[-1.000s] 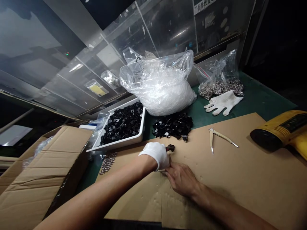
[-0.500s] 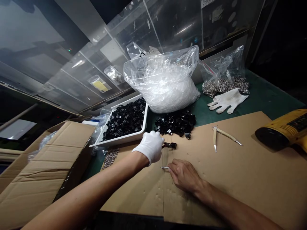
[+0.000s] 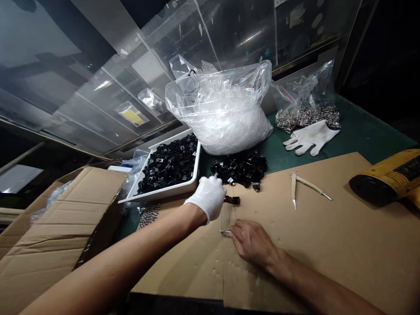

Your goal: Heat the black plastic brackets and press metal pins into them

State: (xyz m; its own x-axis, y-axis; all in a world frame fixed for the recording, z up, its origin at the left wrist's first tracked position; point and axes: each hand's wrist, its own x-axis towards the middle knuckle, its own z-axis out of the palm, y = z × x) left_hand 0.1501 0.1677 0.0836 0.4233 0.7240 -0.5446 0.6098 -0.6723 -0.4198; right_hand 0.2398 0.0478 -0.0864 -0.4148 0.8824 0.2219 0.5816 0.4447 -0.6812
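Observation:
My left hand [image 3: 209, 196], in a white glove, is closed just in front of a pile of small black parts [image 3: 243, 168]; its fingertips are turned away, so what they pinch cannot be made out. Right beside it, a few black parts [image 3: 233, 201] lie in a short row on the cardboard sheet [image 3: 262, 271]. My bare right hand [image 3: 251, 240] rests lower on the sheet, closed on a thin metal rod [image 3: 225, 231] whose tip points left.
A white tray [image 3: 164, 190] full of black parts stands at left, beside an open cardboard box [image 3: 62, 218]. Small metal pieces [image 3: 150, 215] lie near it. Behind are a big clear bag [image 3: 232, 113], a bag of metal parts [image 3: 308, 116] and a glove [image 3: 311, 138]. Tweezers [image 3: 310, 184] and a yellow tool [image 3: 387, 177] lie right.
My gloved left hand has shifted slightly up toward the black pile. My right hand stays almost in place, still holding the rod. The view has turned a little.

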